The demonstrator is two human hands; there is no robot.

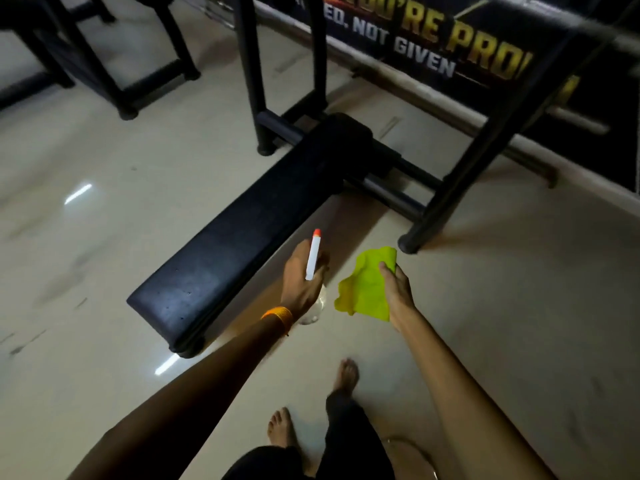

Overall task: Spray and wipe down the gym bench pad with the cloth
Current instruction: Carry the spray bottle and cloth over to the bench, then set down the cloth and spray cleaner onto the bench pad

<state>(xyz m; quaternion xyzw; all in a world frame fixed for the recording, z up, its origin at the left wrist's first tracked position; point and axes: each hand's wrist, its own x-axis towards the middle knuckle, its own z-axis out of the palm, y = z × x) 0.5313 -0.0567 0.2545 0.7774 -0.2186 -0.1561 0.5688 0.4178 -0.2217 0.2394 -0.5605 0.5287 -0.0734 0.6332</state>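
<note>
Mid-frame, the left hand (303,278) is gripping the spray bottle (313,254) beside the bench pad (242,223); the right hand (398,289) is pinching the yellow-green cloth (367,289), clear of the pad. Spraying and wiping seemingly remain undone.

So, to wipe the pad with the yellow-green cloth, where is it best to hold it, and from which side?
The cloth hangs crumpled from the right hand, pinched at its right edge, beside the bench pad and not touching it. Probably better to gather its loose middle flat under the palm, coming from above, so that a broad face meets the pad's flat top. The left hand holds the spray bottle.
</note>
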